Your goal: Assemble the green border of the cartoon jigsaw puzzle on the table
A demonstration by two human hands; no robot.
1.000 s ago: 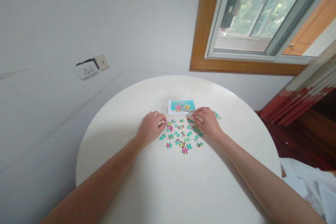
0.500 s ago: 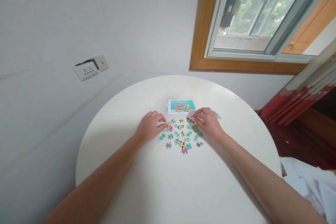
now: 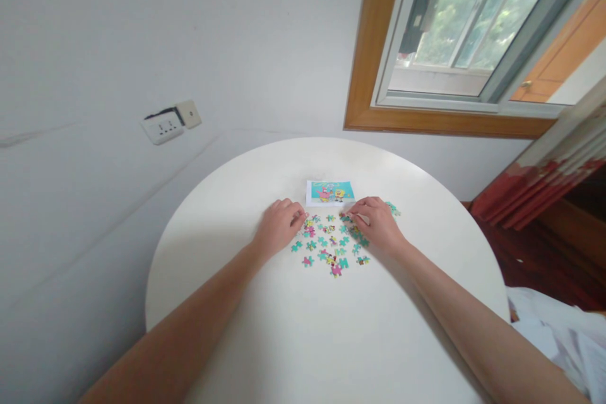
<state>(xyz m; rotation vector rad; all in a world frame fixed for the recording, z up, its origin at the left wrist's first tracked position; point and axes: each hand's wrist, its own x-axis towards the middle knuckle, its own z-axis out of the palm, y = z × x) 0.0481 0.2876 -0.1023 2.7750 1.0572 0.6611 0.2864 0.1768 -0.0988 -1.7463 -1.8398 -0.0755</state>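
Loose jigsaw puzzle pieces (image 3: 333, 241) in teal, pink and yellow lie spread on the white round table (image 3: 303, 334). My left hand (image 3: 279, 227) is at the upper left of the spread, thumb and fingertips pinched together; whatever is between them is too small to make out. On the other side, my right hand (image 3: 377, 222) pinches a small puzzle piece (image 3: 344, 216) at the top right of the spread. Its palm and wrist hang over some pieces there. Just behind both hands lies a picture card (image 3: 331, 192) with a pink and a yellow cartoon figure on teal.
A few more pieces (image 3: 392, 208) lie beyond my right hand. The table's far edge is near a grey-white wall with a socket (image 3: 163, 127) and a wood-framed window (image 3: 357, 117). A red and white curtain (image 3: 506, 199) and white papers (image 3: 544, 328) are at the right.
My left hand has moved slightly right and up, and its thumb and fingers have closed from a gap into a pinch. My right hand stays almost in place. The view has shifted a little.
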